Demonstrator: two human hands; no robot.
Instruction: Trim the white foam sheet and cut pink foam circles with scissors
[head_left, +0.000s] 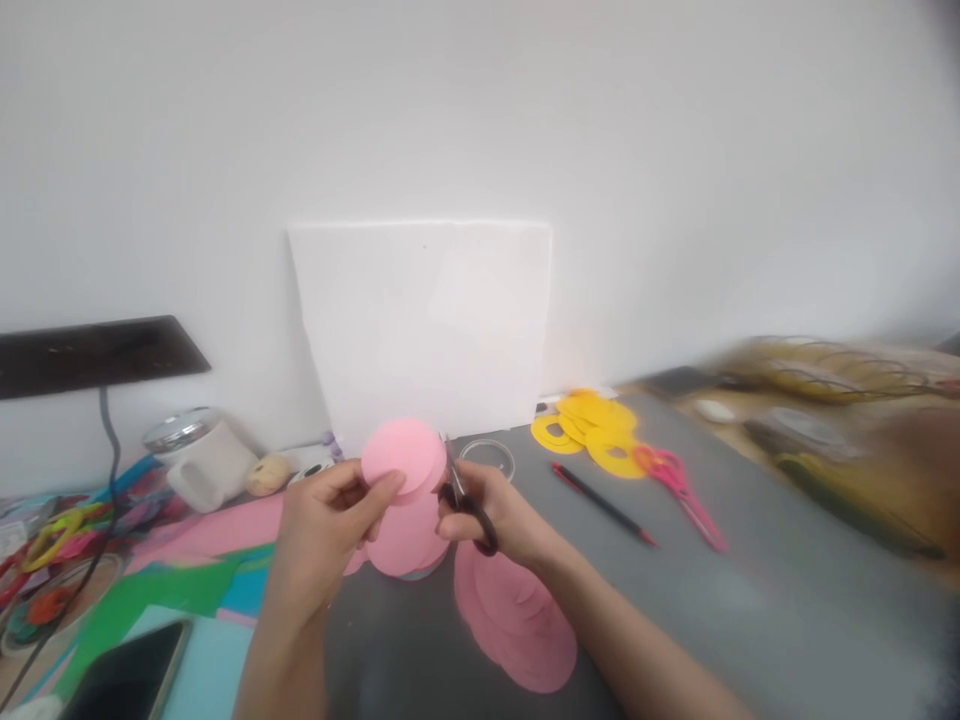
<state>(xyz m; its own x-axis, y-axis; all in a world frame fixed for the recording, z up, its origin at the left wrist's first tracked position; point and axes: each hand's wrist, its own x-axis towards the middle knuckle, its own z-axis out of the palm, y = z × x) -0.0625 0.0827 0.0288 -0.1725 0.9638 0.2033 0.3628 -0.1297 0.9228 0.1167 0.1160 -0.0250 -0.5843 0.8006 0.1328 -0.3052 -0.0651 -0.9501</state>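
My left hand (pixel 330 515) pinches a pink paper circle (pixel 403 455) between thumb and fingers, holding it up above the table. In my right hand (pixel 491 505) is a pair of black-handled scissors (pixel 470 510), blades pointing upward at the right edge of the circle. Below it sits a stack of pink paper circles (pixel 409 540), partly hidden by my hands. More pink circles (pixel 517 620) lie overlapping beneath my right wrist. A clear ring (pixel 487 460) rests just behind my right hand.
Yellow paper rings (pixel 592 430), a black pencil (pixel 604 503) and pink scissors (pixel 682 495) lie to the right. A white board (pixel 427 320) leans on the wall. At left are a white mug (pixel 206 465), coloured paper (pixel 169 590), a phone (pixel 131 675) and a cable (pixel 112 450).
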